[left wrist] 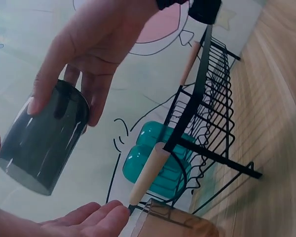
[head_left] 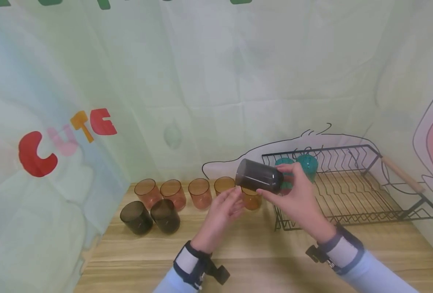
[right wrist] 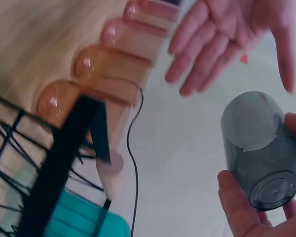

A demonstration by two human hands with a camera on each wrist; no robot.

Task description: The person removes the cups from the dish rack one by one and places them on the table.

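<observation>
My right hand (head_left: 297, 191) holds a dark grey glass (head_left: 259, 176) near its base, thumb on one side and fingers on the other. The glass is tipped on its side in the air, its mouth facing left. Close to that mouth is my left hand (head_left: 225, 207); in the right wrist view its fingers (right wrist: 202, 54) are extended and apart from the glass. Two more dark glasses (head_left: 137, 217) stand upright on the left of the table. Behind them is a row of several pink and amber glasses (head_left: 199, 194), mouths up.
A black wire dish rack (head_left: 344, 199) with wooden handles (head_left: 403, 175) stands on the right of the wooden table (head_left: 253, 260). Two teal glasses (head_left: 308, 165) sit in its left end, partly hidden by my right hand. A printed curtain (head_left: 209, 81) hangs behind.
</observation>
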